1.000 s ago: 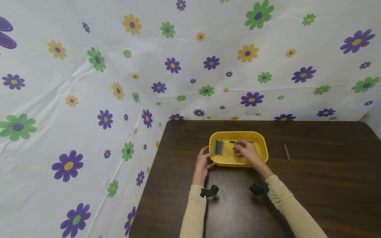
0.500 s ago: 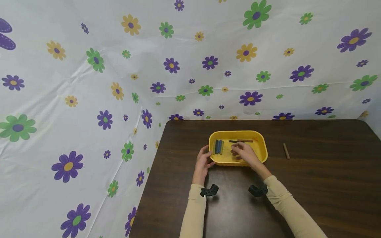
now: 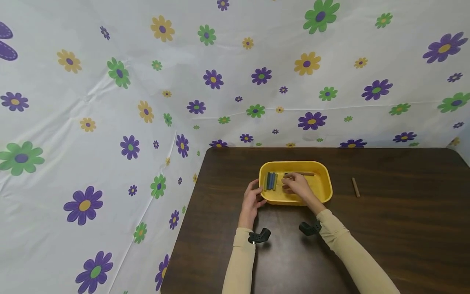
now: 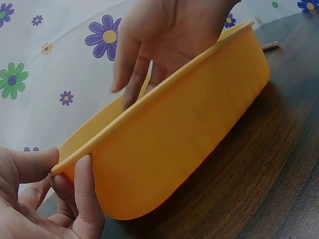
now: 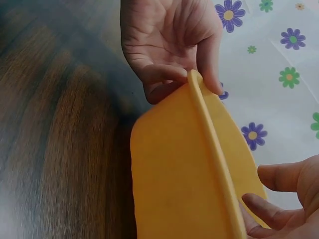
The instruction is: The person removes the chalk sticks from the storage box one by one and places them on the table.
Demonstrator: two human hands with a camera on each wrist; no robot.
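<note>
A yellow plastic tub [image 3: 321,188] stands on the dark wooden table. My left hand [image 3: 250,202] grips its left end, thumb on the rim and fingers against the outer wall, as the left wrist view shows. Inside the tub's left end several short crayon-like sticks [image 3: 271,181], blue, dark and olive, lie side by side. My right hand [image 3: 299,187] reaches over the front rim into the middle, fingers loosely bent. In the right wrist view its thumb and fingers [image 5: 271,211] are apart with nothing between them. A brown stick [image 3: 307,174] lies along the back wall; a dark one is mostly hidden behind the hand.
Another brown stick [image 3: 355,187] lies on the table [image 3: 404,228] to the right of the tub. White cloth [image 3: 235,65] printed with flowers hangs behind and to the left. Each wrist carries a black camera mount [image 3: 260,235].
My right hand has shifted slightly left inside the tub, towards the row of sticks, and now covers more of the dark stick. The left hand keeps its hold on the tub.
</note>
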